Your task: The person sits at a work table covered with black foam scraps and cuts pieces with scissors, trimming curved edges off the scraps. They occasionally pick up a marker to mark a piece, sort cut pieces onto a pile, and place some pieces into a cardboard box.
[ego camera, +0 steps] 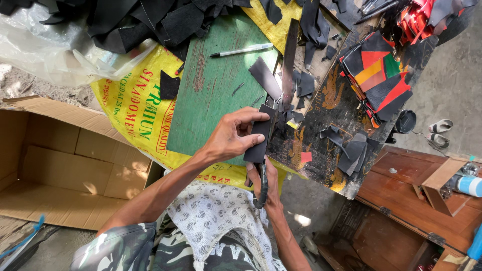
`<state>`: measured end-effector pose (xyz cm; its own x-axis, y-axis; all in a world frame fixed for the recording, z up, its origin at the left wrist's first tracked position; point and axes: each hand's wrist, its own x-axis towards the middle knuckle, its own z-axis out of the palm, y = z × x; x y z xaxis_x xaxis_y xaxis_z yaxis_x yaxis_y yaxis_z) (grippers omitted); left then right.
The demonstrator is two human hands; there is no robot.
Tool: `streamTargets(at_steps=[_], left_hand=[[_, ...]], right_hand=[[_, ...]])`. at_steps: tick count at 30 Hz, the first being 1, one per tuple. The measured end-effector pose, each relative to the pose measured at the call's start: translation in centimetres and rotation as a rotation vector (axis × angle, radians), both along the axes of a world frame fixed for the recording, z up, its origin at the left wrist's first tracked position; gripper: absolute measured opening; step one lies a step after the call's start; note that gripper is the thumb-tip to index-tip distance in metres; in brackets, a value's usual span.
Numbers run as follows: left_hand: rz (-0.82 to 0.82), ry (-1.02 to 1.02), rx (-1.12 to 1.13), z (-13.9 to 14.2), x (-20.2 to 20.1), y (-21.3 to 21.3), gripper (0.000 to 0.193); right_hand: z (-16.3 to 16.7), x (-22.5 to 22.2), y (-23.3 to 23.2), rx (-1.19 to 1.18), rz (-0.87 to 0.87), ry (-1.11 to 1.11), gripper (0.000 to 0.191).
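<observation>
Tool blade (267,150) hidden behind black leather piece (259,140), right hand (266,183) half-covered.

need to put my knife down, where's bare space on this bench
The green board is mostly bare between the pen and the left hand. Crowded: black offcuts around the metal ruler, and the coloured leather stack on the right.

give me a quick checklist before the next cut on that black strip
1. Left hand pins the black leather strip flat: ok.
2. Right hand grips the wrapped-handle tool: ok.
3. Left fingertips out of the blade's path: cannot tell, blade hidden under the strip.
4. Strip rests on the green board: not ok, it overhangs the board's edge.
5. Pen lies apart from the work: ok.
</observation>
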<state>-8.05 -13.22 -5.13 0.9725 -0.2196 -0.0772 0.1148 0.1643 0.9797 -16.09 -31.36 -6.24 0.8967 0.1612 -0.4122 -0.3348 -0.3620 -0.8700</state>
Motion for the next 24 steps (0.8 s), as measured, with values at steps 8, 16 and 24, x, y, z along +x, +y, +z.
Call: streamTargets(at_steps=[8, 16, 24], left_hand=[[-0.010, 0.000, 0.036, 0.0, 0.1, 0.0, 0.043], [-0.029, 0.025, 0.022, -0.1, -0.3, -0.2, 0.044], [0.384, -0.003, 0.124, -2.7, 2.1, 2.8, 0.037]], right_hand=[[-0.6, -0.4, -0.2, -0.005, -0.054, 0.045, 0.024], [-3.9, -1.7, -0.6, -0.219, -0.041, -0.238, 0.037], [0.2, 4.1, -3.7, -0.535, -0.100, -0.069, 0.044]])
